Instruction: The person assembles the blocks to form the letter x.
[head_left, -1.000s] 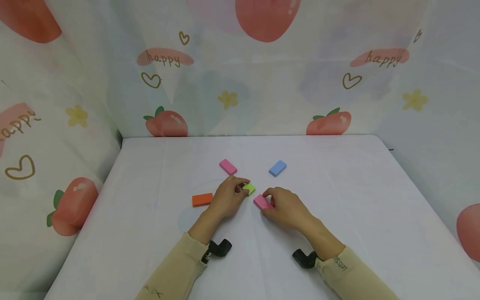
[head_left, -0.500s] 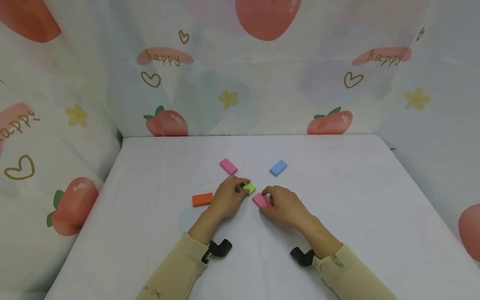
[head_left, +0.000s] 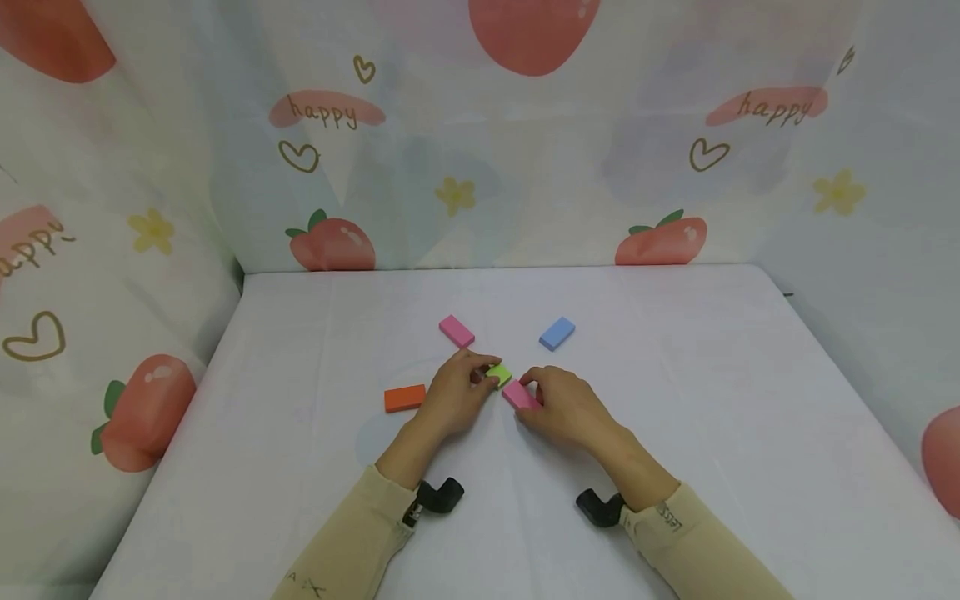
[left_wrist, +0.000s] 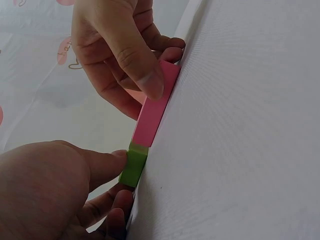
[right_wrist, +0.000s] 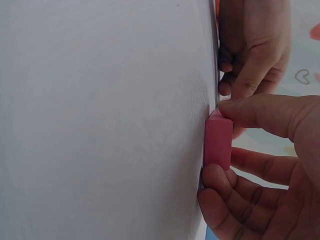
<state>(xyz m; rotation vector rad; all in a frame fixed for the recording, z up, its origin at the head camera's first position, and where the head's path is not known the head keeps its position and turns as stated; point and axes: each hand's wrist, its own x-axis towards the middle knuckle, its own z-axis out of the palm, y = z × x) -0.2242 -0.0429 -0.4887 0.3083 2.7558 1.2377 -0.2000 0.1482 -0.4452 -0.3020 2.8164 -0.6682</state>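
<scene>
In the head view my left hand (head_left: 452, 398) holds a green block (head_left: 501, 375) between thumb and fingers at mid-table. My right hand (head_left: 567, 406) pinches a pink block (head_left: 519, 395) just to its right. Both blocks lie flat on the white cloth. Seen from the left wrist, one end of the pink block (left_wrist: 154, 111) meets the end of the green block (left_wrist: 133, 166), and the two run roughly in line. The right wrist view shows the near end of the pink block (right_wrist: 218, 144) between thumb and fingers; the green block is hidden there.
A second pink block (head_left: 457, 331) lies beyond my left hand, and a blue block (head_left: 557, 333) beyond my right. An orange block (head_left: 403, 398) sits left of my left hand. Printed cloth walls (head_left: 525, 167) stand behind the white-covered table (head_left: 300, 333) and at its sides.
My right hand has slid the pink block a little left and away from me, closing the gap to the green block. My left hand has stayed in place on the green block.
</scene>
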